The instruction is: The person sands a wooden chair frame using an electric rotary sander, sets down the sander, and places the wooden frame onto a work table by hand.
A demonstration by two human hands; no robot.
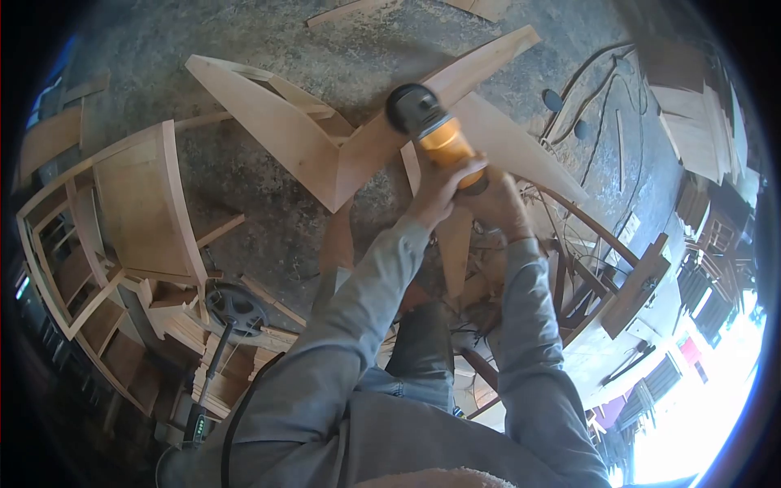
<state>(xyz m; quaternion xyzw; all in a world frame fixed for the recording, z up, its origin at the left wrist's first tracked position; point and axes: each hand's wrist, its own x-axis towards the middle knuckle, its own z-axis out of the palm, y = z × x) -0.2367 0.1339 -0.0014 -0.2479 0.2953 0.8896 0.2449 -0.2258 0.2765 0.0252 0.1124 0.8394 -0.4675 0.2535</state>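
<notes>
An orange and black angle grinder [446, 140] with a round black disc lies against the upper face of a pale wooden piece with angled arms [366, 154]. My left hand [442, 189] is closed round the grinder's body, near the end of its orange housing. Behind it, my right hand [500, 207] wraps the rear end of the tool; motion blurs its fingers a little. The contact between disc and wood is partly hidden by the grinder's head. Below the wooden piece shows a bare limb [338, 236], whose kind I cannot make out.
Left stands a wooden cabinet frame [134, 203], with a black spoked wheel [236, 309] near it. A dark cable [598, 146] and two dark round discs lie on the concrete floor to the right. Wood offcuts [569, 276] and stacked boards [700, 122] crowd the right side.
</notes>
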